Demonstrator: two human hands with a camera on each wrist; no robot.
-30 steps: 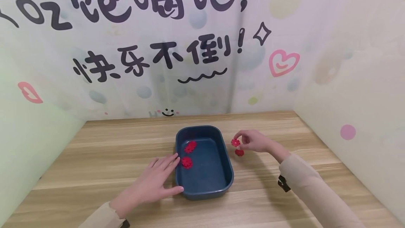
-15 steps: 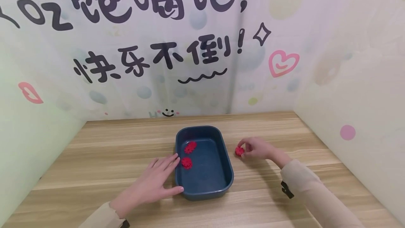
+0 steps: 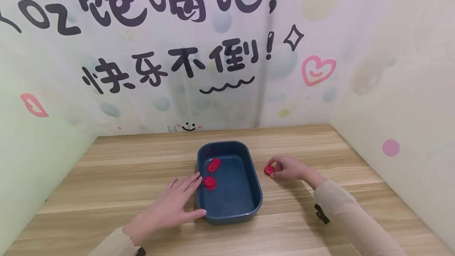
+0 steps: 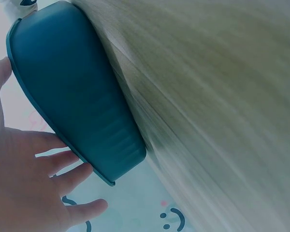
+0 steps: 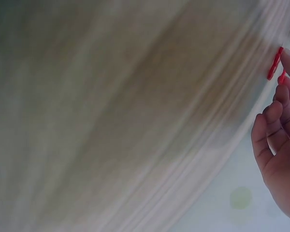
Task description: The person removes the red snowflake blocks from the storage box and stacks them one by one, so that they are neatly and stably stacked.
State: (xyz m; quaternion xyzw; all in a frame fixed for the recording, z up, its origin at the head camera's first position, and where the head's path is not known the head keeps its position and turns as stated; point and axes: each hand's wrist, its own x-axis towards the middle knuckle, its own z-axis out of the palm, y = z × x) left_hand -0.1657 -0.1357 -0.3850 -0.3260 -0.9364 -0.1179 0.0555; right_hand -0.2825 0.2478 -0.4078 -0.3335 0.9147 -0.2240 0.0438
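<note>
A dark blue rectangular bin (image 3: 230, 220) stands on the table. My left hand (image 3: 170, 202) rests against its left side, fingers spread and fairly straight; the left wrist view shows the fingertips at the bin's rim (image 4: 36, 104). To the right of the bin, low over the table, my right hand (image 3: 289, 168) pinches a red notched plastic disc (image 3: 269, 170) between thumb and fingers. In the right wrist view a second red disc (image 5: 274, 64) shows close to the tabletop, right beside the pinched one, and fingers partly cover both. Several more such discs (image 3: 210, 183) lie inside the bin along its left.
The wood-grain tabletop (image 3: 117, 169) meets a printed cloth wall (image 3: 227, 110) at the back, and pale walls (image 3: 398, 102) close in the sides. The bin's raised right wall (image 3: 254, 173) stands between my right hand and the discs inside.
My right hand has lowered its red disc onto the other one on the table, and the two now overlap. Over the last half second it barely moves. My left hand and the bin stay put.
</note>
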